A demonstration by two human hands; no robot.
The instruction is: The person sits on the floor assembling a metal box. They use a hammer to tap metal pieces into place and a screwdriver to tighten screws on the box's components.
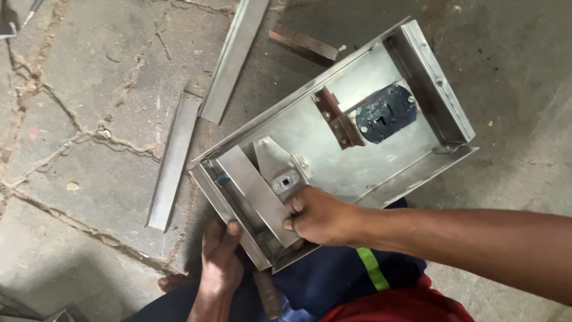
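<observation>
Two bare hands work on a shallow rectangular sheet-metal tray (333,161) that rests tilted across the person's lap, over dark blue trousers with a yellow-green stripe, above a cracked concrete floor (71,119). The right hand (319,216) reaches in from the right and presses its curled fingers onto the lower end of a flat metal strip (256,191) lying slantwise inside the tray's near corner, gripping the strip against the tray wall. The left hand (220,256) comes up from below with its fingers hooked over the tray's near rim, steadying it; a rusty rod-like handle (267,293) shows just beside this wrist, though whether the hand holds it is unclear. Inside the tray, several parts already sit in place: a small plate with a square hole (285,177) next to the strip, a rust-brown bracket (336,119) near the middle, and a dark round fitting (386,112) toward the far end. The strip looks loosely laid, not yet fastened. Three loose metal strips lie on the floor to the left and beyond the tray: a long strip (173,161), a second strip (233,56), and a short brown offcut (302,43). The floor to the right of the tray is open, while the tray's raised folded edges hem in the fingers.
</observation>
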